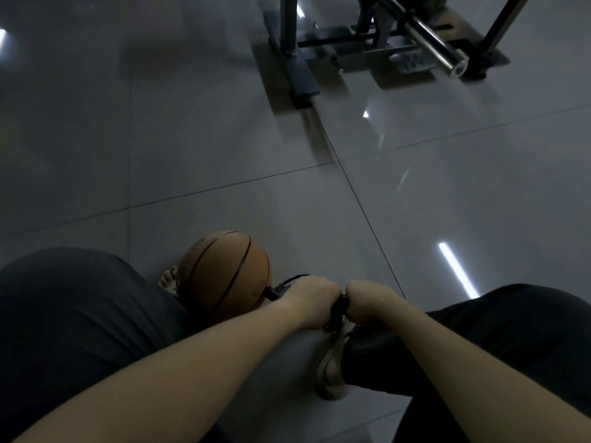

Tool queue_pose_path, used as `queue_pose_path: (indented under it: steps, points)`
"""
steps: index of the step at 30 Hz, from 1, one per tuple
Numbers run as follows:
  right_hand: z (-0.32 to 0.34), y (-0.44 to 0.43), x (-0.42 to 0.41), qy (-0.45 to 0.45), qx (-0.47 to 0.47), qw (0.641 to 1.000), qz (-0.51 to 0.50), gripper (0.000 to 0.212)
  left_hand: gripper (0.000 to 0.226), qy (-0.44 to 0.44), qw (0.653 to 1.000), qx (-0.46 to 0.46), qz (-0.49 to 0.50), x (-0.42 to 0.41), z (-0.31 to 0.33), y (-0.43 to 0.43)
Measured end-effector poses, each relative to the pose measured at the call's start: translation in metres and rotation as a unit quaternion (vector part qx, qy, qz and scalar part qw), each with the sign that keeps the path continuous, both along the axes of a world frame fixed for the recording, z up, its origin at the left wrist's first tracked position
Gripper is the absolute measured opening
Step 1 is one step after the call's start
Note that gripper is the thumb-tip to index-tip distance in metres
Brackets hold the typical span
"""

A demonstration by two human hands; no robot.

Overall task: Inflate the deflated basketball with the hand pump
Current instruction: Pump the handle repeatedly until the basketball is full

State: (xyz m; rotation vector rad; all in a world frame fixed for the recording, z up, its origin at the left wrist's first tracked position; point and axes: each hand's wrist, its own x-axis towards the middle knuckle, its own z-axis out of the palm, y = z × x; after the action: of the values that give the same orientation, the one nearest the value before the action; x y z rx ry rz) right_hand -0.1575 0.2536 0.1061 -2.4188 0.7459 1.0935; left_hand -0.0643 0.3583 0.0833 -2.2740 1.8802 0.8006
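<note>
Glossy grey floor tiles (pixel 224 139) are lying under my orange rubber basketball (pixel 225 273), rounded but dented. I'm gripping the black pump handle (pixel 339 310), left hand (pixel 311 300) and right hand (pixel 367 298) both closed; pumping seems unfinished.

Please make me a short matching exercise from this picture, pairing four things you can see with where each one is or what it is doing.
Things:
1. basketball
2. left hand
3. right hand
4. metal bar

Places or states:
A. at the top right, among the metal frames
B. on the tiled floor beside the left leg
C. closed on the black pump handle, on the side nearer the ball
D. closed on the pump handle, on the side away from the ball

Pairs: 1-B, 2-C, 3-D, 4-A
</note>
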Motion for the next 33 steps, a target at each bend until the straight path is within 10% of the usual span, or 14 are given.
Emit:
queue_pose_path:
  steps: [4,8,12,16,33]
  points:
    - [-0.004,0.005,0.000,-0.014,-0.004,1.000,0.000,0.019,0.017,0.064,0.997,0.011,0.034,0.005,0.006,0.008]
    - [-0.010,0.001,0.002,-0.028,-0.025,0.998,-0.040,0.014,0.074,0.210,0.952,0.055,0.217,0.072,0.025,0.039]
    - [-0.012,-0.003,0.006,0.000,-0.032,0.999,-0.033,0.028,0.094,-0.031,0.908,0.043,0.416,0.138,0.003,0.098]
    - [-0.006,-0.004,0.013,0.017,0.008,0.999,-0.051,0.048,0.137,0.045,0.804,0.119,0.581,0.153,-0.024,0.134]
    - [-0.009,-0.007,0.020,0.045,0.040,0.996,-0.062,0.053,0.127,0.017,0.781,0.080,0.619,0.146,-0.047,0.098]
